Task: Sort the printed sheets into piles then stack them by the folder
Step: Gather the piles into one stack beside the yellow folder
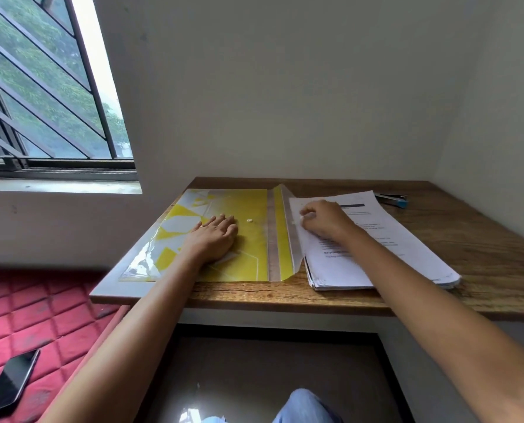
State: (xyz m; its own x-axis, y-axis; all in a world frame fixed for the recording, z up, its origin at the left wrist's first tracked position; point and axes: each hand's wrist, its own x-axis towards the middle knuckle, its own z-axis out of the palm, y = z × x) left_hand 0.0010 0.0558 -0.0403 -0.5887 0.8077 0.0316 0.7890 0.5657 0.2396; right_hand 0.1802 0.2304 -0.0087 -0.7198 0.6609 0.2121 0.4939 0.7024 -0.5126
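Blue cloth over a knee [303, 404] fills the bottom of the view, and both bare forearms reach up from it onto the wooden surface [483, 254]. The left hand [214, 236] lies flat, its fingers straight and released, pressing on the yellow folder [248, 257], which takes up the left part of the surface from near the front edge toward the back edge. Its clear flap [288, 236] is thrown open to the right and touches the printed sheets [407, 251]. These lie just beside the folder in one thick stack, the near end close to the front edge. The right hand [324, 221] rests on the far left part of that stack with its fingers [308, 215] curled at the paper's left edge, apparently pinching the top sheet; whether more than one sheet is caught cannot be told. A stapler [392, 199] sits near the back edge, beyond the stack and apart from it. Off the surface, a phone [8, 383] lies on a red quilted mattress [40, 315]. Judging by this, the work is at its very start: no separate piles show anywhere, so all the sorting remains, and so does the final stacking by the folder.
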